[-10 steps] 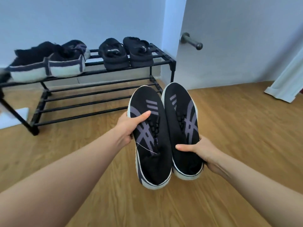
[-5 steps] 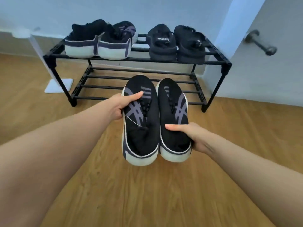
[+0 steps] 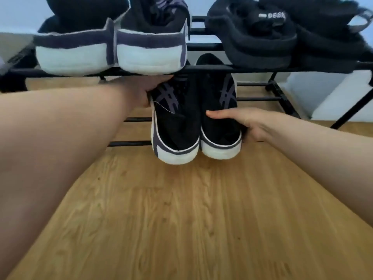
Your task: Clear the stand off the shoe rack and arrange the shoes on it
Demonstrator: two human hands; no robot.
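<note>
Shoes side by side sit on the lower tier of the shoe rack [image 3: 238, 68], heels toward the camera. Left hand [image 3: 141, 89] clasps the left shoe [image 3: 173, 122]'s outer side; right hand [image 3: 246, 122] grips the right shoe [image 3: 220, 122], thumb lying across its top, other fingers hidden.

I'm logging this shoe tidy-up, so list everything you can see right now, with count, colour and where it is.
Shoe rack: one, black metal, two tiers, on the floor.
High-top sneakers: two, black with white soles, top tier, left.
Slippers: two, black, top tier, right.
Striped sneakers: two, black with purple stripes, held side by side at the lower tier.
Wooden floor: one, brown, foreground.
Left hand: grips the left sneaker.
Right hand: grips the right sneaker.
</note>
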